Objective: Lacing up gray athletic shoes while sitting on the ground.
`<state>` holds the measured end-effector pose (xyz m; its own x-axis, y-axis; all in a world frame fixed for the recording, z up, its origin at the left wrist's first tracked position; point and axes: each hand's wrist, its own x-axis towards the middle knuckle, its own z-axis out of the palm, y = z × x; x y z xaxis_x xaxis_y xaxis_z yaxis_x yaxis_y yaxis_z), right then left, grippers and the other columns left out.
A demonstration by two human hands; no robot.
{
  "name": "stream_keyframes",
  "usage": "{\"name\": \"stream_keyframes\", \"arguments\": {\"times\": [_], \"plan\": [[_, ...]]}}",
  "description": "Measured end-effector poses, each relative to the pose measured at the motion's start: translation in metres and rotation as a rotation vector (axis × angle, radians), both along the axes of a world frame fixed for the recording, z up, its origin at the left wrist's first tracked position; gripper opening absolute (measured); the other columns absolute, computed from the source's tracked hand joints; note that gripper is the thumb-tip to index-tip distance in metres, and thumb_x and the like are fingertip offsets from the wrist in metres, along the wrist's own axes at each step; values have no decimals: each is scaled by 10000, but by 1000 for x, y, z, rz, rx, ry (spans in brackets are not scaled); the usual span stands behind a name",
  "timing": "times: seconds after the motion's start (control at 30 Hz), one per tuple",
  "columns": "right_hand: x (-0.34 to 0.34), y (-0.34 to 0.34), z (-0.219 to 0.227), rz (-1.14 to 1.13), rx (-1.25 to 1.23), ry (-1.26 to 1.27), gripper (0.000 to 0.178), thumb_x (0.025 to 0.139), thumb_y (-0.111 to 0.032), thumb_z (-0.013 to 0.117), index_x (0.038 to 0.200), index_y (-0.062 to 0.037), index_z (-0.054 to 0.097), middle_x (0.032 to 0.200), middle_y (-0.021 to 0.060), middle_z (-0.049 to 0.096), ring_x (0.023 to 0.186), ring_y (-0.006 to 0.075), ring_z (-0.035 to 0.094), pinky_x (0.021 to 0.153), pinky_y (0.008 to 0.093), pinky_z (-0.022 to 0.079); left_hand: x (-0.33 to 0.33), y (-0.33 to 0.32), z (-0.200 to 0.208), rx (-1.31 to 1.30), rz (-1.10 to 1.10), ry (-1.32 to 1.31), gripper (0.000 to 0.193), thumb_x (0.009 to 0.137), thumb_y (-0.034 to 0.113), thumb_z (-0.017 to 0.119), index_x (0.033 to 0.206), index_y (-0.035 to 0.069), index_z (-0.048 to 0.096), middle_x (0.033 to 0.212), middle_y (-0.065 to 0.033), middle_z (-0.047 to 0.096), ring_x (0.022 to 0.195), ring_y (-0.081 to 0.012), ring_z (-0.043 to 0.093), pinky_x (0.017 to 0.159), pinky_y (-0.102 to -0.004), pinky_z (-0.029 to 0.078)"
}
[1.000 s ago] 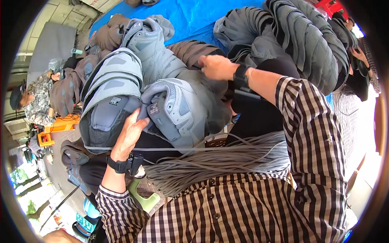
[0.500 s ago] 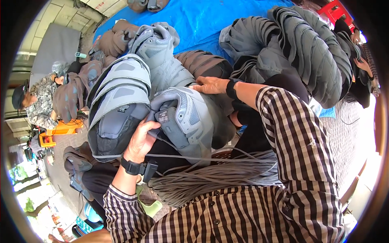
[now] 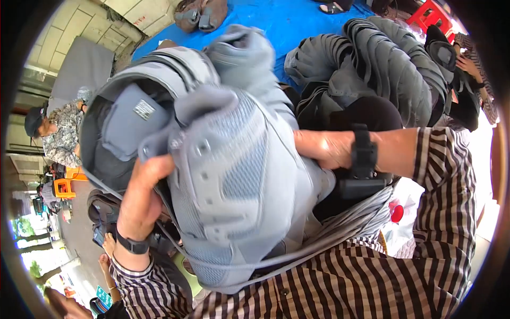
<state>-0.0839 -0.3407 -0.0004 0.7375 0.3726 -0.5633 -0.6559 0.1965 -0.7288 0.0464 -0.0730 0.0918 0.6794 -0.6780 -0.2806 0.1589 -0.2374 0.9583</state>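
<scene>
The left forearm slants up from the lower left, its hand [image 3: 142, 196] bent in at the left edge of a grey upper [image 3: 239, 175] — the fingers curl in and look closed on that edge, though blurred. The right forearm comes in nearly level, its hand [image 3: 321, 146] against the upper's right side; those fingers are hidden, so I cannot tell how far open they are. The upper sits between both hands — grey cords [image 3: 345, 224] beside its lower end
</scene>
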Motion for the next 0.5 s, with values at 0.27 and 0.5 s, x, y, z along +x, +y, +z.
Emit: {"name": "stream_keyframes", "arguments": {"times": [0.27, 0.5], "plan": [[-7, 6, -55, -10, -344, 115, 620, 913, -535, 462, 1355, -101, 482, 1408, 63, 473, 1294, 229, 437, 1016, 400, 391, 20, -12, -78, 60, 73, 228, 361, 902, 255, 552, 1155, 2, 603, 1126, -50, 637, 1033, -165, 576, 939, -302, 427], [74, -7, -203, 265, -460, -366, 564, 880, -476, 523, 1296, -96, 538, 1365, 79, 513, 1269, 243, 465, 984, 400, 417, -7, 10, -30, -19, 164, 15, 377, 878, 191, 565, 1187, -24, 579, 1187, -96, 616, 1080, -191, 572, 969, -316, 404]]}}
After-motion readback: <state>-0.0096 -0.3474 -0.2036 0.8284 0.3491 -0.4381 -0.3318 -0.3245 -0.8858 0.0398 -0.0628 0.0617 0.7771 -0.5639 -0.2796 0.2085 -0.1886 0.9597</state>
